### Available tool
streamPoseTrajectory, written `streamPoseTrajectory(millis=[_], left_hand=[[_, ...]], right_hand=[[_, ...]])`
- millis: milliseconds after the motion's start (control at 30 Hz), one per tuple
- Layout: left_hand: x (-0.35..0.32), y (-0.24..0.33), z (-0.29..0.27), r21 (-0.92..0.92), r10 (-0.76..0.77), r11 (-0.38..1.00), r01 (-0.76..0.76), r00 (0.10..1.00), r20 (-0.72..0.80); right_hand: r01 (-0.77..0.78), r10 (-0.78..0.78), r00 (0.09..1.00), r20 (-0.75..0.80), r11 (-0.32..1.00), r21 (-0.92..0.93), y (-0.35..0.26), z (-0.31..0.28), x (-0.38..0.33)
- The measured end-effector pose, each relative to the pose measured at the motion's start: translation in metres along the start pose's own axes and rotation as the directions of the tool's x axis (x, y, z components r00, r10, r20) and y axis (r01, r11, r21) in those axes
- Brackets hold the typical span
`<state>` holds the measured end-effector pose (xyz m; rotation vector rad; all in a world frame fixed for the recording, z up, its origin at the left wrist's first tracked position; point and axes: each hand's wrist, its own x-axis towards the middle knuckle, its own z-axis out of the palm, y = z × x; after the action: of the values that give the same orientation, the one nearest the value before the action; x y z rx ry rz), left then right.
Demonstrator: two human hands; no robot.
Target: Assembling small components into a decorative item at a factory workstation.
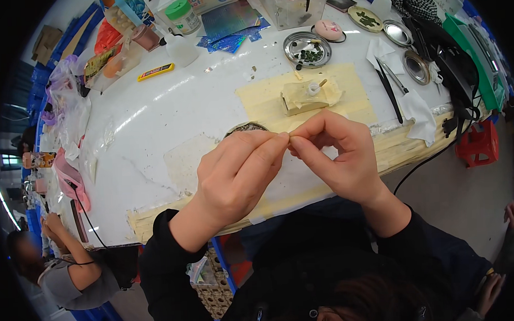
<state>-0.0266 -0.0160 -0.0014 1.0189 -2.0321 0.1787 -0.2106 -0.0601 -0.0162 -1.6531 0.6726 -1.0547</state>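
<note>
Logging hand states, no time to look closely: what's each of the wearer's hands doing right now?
Left hand: closed in a pinch; what it holds cannot be told.
Right hand: also pinched closed; anything held is too small to identify.

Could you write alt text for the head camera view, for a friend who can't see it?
A person's left hand and right hand meet, fingertips pinched together over a white table; anything held is too small to make out. Beyond them sit a yellowish block and a round dish of dark green bits. Another person is at far left.
</note>
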Motion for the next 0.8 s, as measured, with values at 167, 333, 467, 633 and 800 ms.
streamPoseTrajectory(millis=[167, 333, 467, 633, 800], left_hand=[[-0.001, 0.003, 0.002, 0.076, -0.029, 0.997, 0.025, 0.999, 0.041], [-0.001, 0.006, 0.003, 0.078, -0.106, 0.991, 0.104, 0.994, 0.023], [0.002, 0.005, 0.001, -0.026, -0.186, 0.982, 0.186, 0.982, 0.022], [0.004, 0.001, -0.001, -0.223, -0.218, 0.95, 0.218, 0.976, 0.026], [0.003, -0.001, -0.003, -0.31, -0.228, 0.922, 0.23, 0.973, 0.043]], right_hand=[[0.271, -0.317, 0.948, -0.016, 0.834, -0.481, -0.001, 0.007, -0.005], [0.111, -0.13, 0.987, -0.09, 0.975, -0.193, 0.005, 0.01, -0.005], [-0.153, 0.148, 0.988, 0.037, 0.964, 0.218, 0.006, 0.002, 0.0], [-0.409, 0.304, 0.911, 0.278, 0.744, 0.529, 0.006, -0.007, 0.004], [-0.555, 0.395, 0.832, 0.39, 0.566, 0.61, 0.001, -0.01, 0.006]])
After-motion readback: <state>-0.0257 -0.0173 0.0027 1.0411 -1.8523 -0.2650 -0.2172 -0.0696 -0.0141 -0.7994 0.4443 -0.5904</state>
